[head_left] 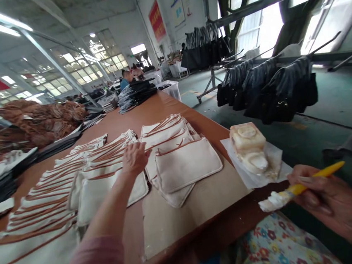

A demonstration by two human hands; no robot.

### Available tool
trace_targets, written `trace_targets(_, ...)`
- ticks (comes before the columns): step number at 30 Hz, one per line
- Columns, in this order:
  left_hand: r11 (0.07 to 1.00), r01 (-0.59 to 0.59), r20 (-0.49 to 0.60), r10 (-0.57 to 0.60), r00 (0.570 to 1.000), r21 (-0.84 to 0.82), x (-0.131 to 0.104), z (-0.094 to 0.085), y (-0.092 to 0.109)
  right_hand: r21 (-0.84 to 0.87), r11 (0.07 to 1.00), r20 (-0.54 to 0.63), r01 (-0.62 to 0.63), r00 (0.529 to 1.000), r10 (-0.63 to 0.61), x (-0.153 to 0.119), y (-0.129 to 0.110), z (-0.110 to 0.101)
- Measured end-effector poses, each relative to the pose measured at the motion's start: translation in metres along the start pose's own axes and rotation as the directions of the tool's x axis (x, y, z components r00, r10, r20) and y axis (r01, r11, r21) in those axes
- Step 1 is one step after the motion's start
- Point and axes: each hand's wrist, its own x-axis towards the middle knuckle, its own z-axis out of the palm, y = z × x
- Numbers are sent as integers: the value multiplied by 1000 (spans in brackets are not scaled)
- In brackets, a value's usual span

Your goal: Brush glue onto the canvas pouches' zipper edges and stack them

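Observation:
My right hand (325, 196) grips a brush (330, 169) with a yellow handle, its bristle end thickly coated in white paste. Past that hand, a paste-crusted tub (247, 137) stands on a white sheet (276, 159) at the table edge. My left hand (135, 156) lies with fingers stretched out over cream fabric pouches with brown edging, between two rows. Nearest to me, one cream pouch (188, 164) rests on top of others, on a tan board (196, 217). Several more cream pouches (45, 194) overlap in rows to the left.
Brown bundled pieces (38, 120) and black flat pieces (59, 145) lie along the table's left side. A black stack (138, 94) sits at its far end, near a person in blue (125, 79). Black bags (284, 96) hang on a rack to the right.

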Motion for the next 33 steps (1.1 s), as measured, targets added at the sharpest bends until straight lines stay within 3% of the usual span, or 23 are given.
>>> trace_targets(3, 973, -136, 92, 155, 984, -189, 27, 28, 90, 98, 995, -1, 10, 1000, -10, 4, -5, 3)
trace_targets(5, 957, -168, 114, 199, 973, -236, 42, 42, 142, 127, 991, 4, 33, 999, -33, 6, -7, 4)
trace_targets(7, 953, -157, 125, 194, 973, -261, 56, 51, 177, 129, 990, 7, 50, 999, -51, 6, -9, 3)
trace_targets(9, 955, -119, 137, 161, 977, -272, 65, 54, 195, 119, 991, -2, 65, 998, -66, 3, -11, 1)
trace_targets(14, 948, -33, 238, 112, 965, -315, 70, 46, 205, 137, 987, -16, 83, 997, -81, -2, -16, -7)
trace_targets(19, 925, -1, 329, 136, 935, -379, 52, 29, 199, 164, 977, -19, 137, 991, -136, 0, -21, -6)
trace_targets(25, 878, -106, 241, 242, 940, -467, 10, 3, 192, 122, 966, 9, 227, 973, -230, 4, -32, 15)
trace_targets(30, 841, -140, 178, 268, 947, -522, -25, -19, 191, -10, 906, 24, 423, 906, -423, 15, -39, 37)
trace_targets(33, 663, -138, 150, 358, 921, -736, -40, -31, 193, -142, 818, 82, 558, 830, -552, 19, -43, 45)
